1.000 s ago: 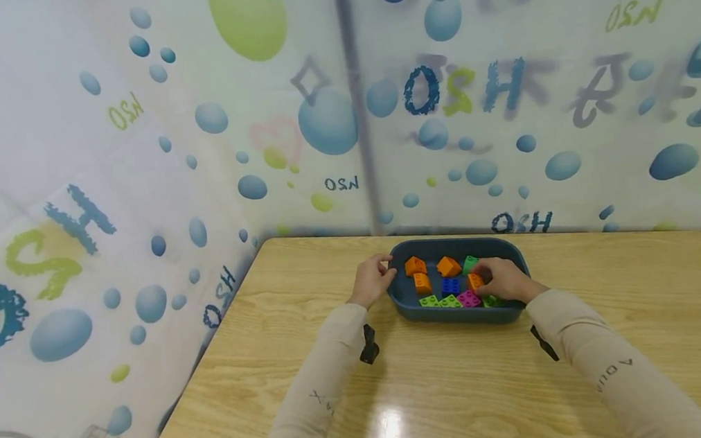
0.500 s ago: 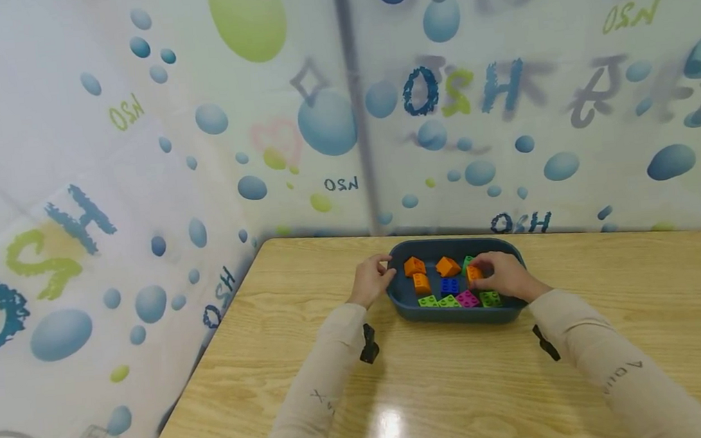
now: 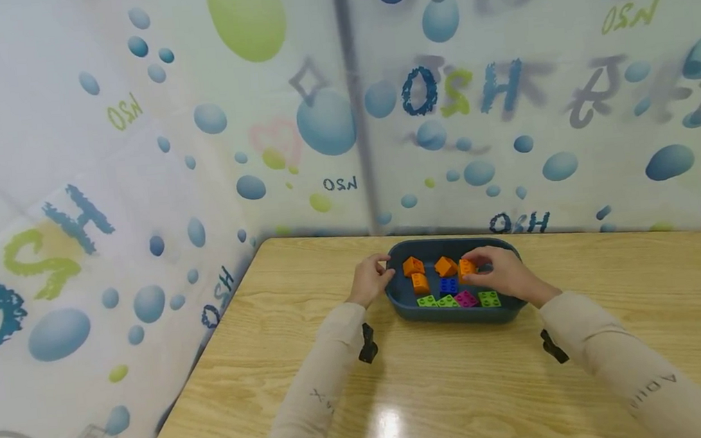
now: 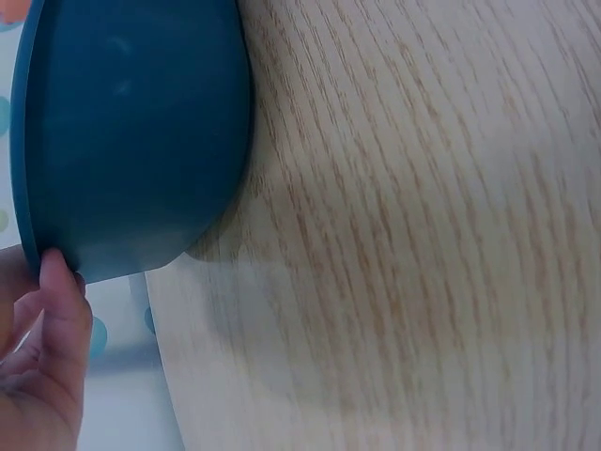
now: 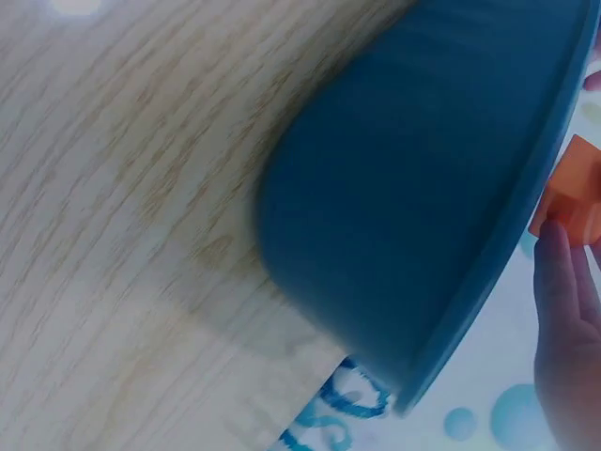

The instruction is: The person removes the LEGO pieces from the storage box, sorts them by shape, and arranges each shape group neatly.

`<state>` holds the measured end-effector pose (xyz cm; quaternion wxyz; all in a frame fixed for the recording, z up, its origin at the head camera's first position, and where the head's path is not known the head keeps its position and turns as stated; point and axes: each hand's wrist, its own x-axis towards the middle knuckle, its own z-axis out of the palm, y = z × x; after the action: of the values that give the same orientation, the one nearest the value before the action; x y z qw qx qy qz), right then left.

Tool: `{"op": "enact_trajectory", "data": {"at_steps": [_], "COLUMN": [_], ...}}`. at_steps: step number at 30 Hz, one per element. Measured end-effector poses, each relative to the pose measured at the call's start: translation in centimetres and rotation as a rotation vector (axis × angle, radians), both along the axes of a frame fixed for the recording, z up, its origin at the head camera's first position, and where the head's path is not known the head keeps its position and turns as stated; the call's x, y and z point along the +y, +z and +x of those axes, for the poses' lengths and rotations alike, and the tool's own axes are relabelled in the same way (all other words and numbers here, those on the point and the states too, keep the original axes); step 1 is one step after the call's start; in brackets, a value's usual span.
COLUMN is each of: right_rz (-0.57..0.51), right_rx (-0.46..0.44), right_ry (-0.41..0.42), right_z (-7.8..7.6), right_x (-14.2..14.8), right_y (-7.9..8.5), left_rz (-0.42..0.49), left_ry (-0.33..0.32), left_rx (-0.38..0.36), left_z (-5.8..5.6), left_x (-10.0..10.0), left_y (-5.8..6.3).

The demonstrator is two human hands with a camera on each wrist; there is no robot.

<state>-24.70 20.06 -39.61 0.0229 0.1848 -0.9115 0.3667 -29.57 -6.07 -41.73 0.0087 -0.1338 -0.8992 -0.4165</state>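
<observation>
A dark blue plastic tub [image 3: 459,315] with toy building bricks inside stands on the wooden table. My left hand [image 3: 368,281] pinches the tub's left rim; the left wrist view shows a digit against the outer wall [image 4: 141,141]. Over the right part of the tub, my right hand [image 3: 507,276] pinches an orange brick [image 3: 466,269] between thumb and fingers. In the right wrist view that orange brick [image 5: 571,193] appears above the rim. Still in the tub are more orange bricks [image 3: 420,282], a blue brick [image 3: 448,285], a magenta brick [image 3: 467,298] and several light green bricks [image 3: 489,298].
The wooden table [image 3: 453,391] extends in front of the tub and to both sides. A printed curtain [image 3: 299,209] hangs behind the table and along its left. Black wrist mounts [image 3: 367,343] sit under the sleeves.
My right hand has lifted the orange brick slightly and moved it a little left, uncovering a light green brick at the right. The left hand stays on the rim.
</observation>
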Motion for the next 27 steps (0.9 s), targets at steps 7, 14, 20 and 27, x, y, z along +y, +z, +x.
{"op": "enact_trajectory", "data": {"at_steps": [7, 14, 20, 27], "right_rz": [-0.043, -0.045, -0.086, -0.118], "right_rx": [-0.022, -0.025, -0.018, -0.022], "right_ry": [0.044, 0.076, 0.157, 0.264], "right_z": [1.0, 1.7, 2.9, 4.2], "right_x": [-1.1, -2.2, -3.5, -5.7], "right_y": [0.6, 0.7, 1.2, 0.8], "left_rz": [-0.011, 0.049, 0.07, 0.076], "left_ry": [0.01, 0.029, 0.024, 0.025], "left_rx": [0.016, -0.005, -0.012, 0.008], "left_z": [0.0, 0.1, 0.0, 0.0], "left_x": [0.1, 0.1, -0.1, -0.1], "left_y": [0.0, -0.3, -0.5, -0.4]}}
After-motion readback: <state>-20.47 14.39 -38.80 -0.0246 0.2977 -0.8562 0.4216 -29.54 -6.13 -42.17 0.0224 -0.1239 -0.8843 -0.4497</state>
